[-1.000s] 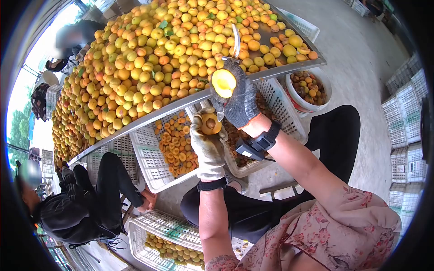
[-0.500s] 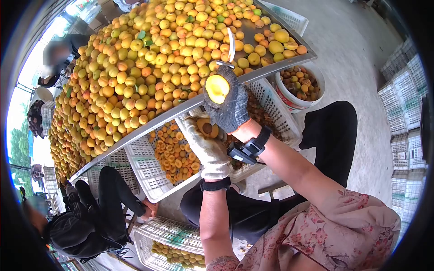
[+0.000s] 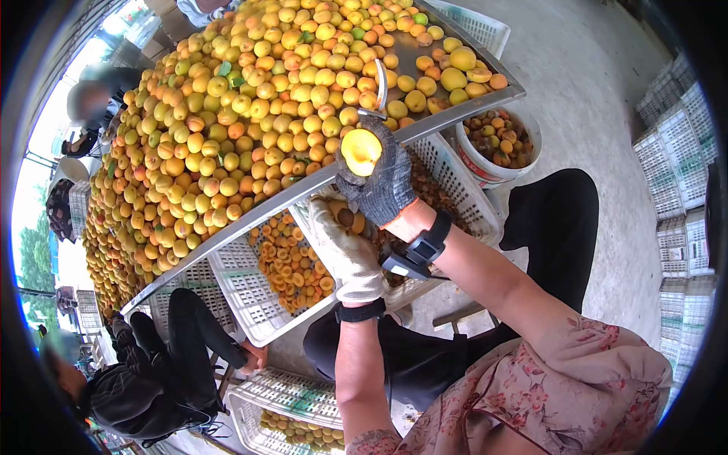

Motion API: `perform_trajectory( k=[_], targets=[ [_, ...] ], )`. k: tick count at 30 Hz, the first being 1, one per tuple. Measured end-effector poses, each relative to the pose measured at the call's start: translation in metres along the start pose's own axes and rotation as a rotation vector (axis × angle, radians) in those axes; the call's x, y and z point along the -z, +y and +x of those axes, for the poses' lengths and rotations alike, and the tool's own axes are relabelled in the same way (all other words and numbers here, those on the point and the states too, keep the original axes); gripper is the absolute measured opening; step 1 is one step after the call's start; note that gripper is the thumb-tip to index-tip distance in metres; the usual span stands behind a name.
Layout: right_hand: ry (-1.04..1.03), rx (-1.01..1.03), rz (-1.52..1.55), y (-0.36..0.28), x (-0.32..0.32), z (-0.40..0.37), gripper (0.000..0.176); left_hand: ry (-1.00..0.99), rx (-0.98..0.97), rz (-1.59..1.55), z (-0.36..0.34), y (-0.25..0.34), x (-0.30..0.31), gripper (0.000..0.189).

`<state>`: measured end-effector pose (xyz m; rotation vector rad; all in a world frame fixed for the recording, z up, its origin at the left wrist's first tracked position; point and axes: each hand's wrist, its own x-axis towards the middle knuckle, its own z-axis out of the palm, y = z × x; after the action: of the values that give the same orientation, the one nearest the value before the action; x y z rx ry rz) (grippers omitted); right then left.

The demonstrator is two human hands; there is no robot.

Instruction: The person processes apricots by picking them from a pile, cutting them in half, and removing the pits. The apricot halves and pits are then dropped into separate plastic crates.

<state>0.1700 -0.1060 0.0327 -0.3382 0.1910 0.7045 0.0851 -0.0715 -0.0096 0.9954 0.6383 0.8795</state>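
Observation:
My right hand (image 3: pixel 387 182), in a dark grey knit glove, is closed around an apricot half (image 3: pixel 361 152) whose yellow cut face with its hollow points up. A small knife with a curved blade (image 3: pixel 381 85) sticks out beyond the same hand's fingers. Just below it, my left hand (image 3: pixel 334 235), in a stained white glove, is closed on another apricot half (image 3: pixel 347 218); a dark pit seems to show in it, partly hidden by the grey glove. Both hands are by the metal table's rim (image 3: pixel 303 184), above the crates.
Whole apricots (image 3: pixel 220 129) cover the table. Beneath its edge stand a white crate of apricot halves (image 3: pixel 262 327) and a crate of brownish bits (image 3: pixel 485 205). A bucket (image 3: pixel 485 173) of fruit stands at right. A co-worker (image 3: pixel 152 394) sits at left; stacked crates (image 3: pixel 671 182) line the right.
The view has shifted slightly. The apricot half in my left hand now sits more behind the grey glove, with less of its cut face showing. My right hand keeps its hold.

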Motion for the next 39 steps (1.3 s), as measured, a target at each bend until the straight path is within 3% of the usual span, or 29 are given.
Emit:
perform_trajectory(
  k=[3,6,8,11,15,17,19,20,21,22,23,25,26,27,29,30,33,37,39],
  targets=[
    [0.146,0.000,-0.005,-0.004,-0.015,-0.010,0.030,-0.075,-0.162,0.210,0.004,-0.003,0.005,0.031],
    [0.117,-0.084,0.053,-0.002,-0.005,-0.001,0.032,-0.041,-0.139,0.128,0.006,-0.002,0.005,0.031],
    [-0.050,-0.146,0.099,-0.003,0.004,0.002,0.032,-0.035,0.054,-0.087,-0.006,0.013,-0.006,0.024],
    [-0.106,-0.199,0.023,-0.010,0.007,0.005,0.028,-0.118,0.053,-0.003,-0.007,0.015,-0.003,0.024],
    [0.208,0.128,-0.055,-0.006,-0.026,-0.006,0.029,-0.022,-0.136,0.164,-0.002,0.000,-0.015,0.022],
    [0.243,0.052,0.036,-0.017,-0.014,0.001,0.029,-0.063,-0.077,0.292,-0.008,0.016,-0.024,0.021],
    [-0.199,-0.227,0.089,-0.029,0.011,0.003,0.033,-0.069,-0.055,0.405,0.012,-0.008,-0.001,0.024],
    [-0.238,-0.200,0.077,-0.032,0.010,0.002,0.036,-0.090,-0.137,0.531,0.006,0.002,-0.004,0.025],
    [-0.422,-0.218,0.095,-0.036,0.021,0.010,0.032,-0.114,-0.221,0.658,0.002,0.010,-0.005,0.027],
    [-0.162,-0.132,-0.056,-0.039,0.007,0.003,0.027,-0.122,0.065,0.458,0.004,0.015,-0.001,0.026],
    [0.100,-0.041,-0.204,-0.044,-0.006,-0.006,0.022,-0.124,-0.219,0.683,0.015,0.010,0.009,0.025],
    [-0.236,0.392,-1.239,-0.041,0.029,0.005,0.015,-0.217,-0.243,0.760,0.017,0.015,0.023,0.033],
    [-0.235,0.366,-1.071,-0.031,0.038,0.008,0.015,-0.289,-0.311,0.762,0.011,0.021,0.020,0.042],
    [-0.235,0.335,-0.907,-0.022,0.043,0.008,0.016,-0.373,-0.260,0.616,0.003,0.027,0.016,0.049],
    [-0.277,0.238,-0.857,-0.010,0.032,-0.004,0.018,-0.460,-0.216,0.540,-0.003,0.023,0.017,0.044],
    [-0.279,0.246,-0.905,0.001,0.033,-0.002,0.019,-0.426,0.164,0.422,-0.006,0.030,0.022,0.045],
    [-0.310,0.126,-0.921,0.011,0.029,-0.003,0.024,-0.347,0.049,0.320,-0.009,0.043,0.026,0.026],
    [-0.344,0.379,-1.354,0.013,0.013,-0.014,0.031,-0.307,0.059,0.091,-0.014,0.042,0.035,0.027],
    [-0.303,0.376,-1.451,0.008,0.005,-0.021,0.031,-0.215,0.103,0.135,-0.014,0.050,0.037,0.023]
  ],
)
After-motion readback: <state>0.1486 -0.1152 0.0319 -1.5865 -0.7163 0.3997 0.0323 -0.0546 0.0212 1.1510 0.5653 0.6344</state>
